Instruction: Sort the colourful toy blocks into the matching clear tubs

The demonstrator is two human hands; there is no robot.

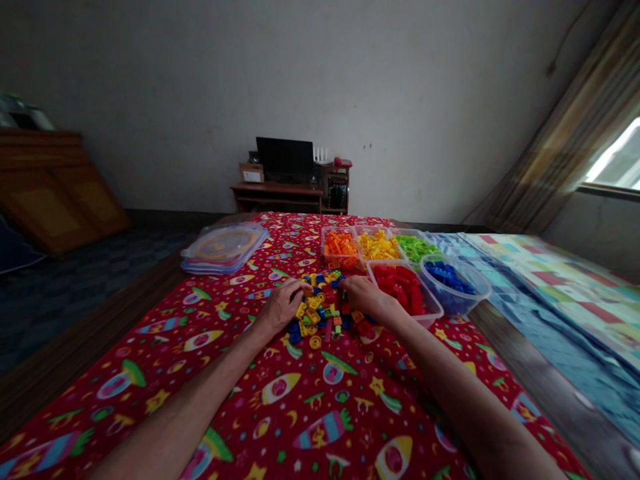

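A heap of small mixed-colour plastic bricks (320, 312) lies on a red patterned cloth (300, 400). My left hand (284, 303) rests at the heap's left side, fingers curled down onto the pieces. My right hand (364, 295) sits at the heap's right side, fingers bent into the bricks. What either hand pinches is too small to make out. Behind the heap stand clear tubs of orange bricks (341, 245), yellow bricks (378, 245), green bricks (417, 247), red bricks (403, 285) and a round bowl of blue bricks (453, 279).
A stack of clear lids (224, 248) lies at the cloth's far left. A striped blue cloth (550, 293) covers the surface to the right. A low wooden desk with a dark monitor (285, 160) stands against the far wall; a curtained window (613, 160) is at right.
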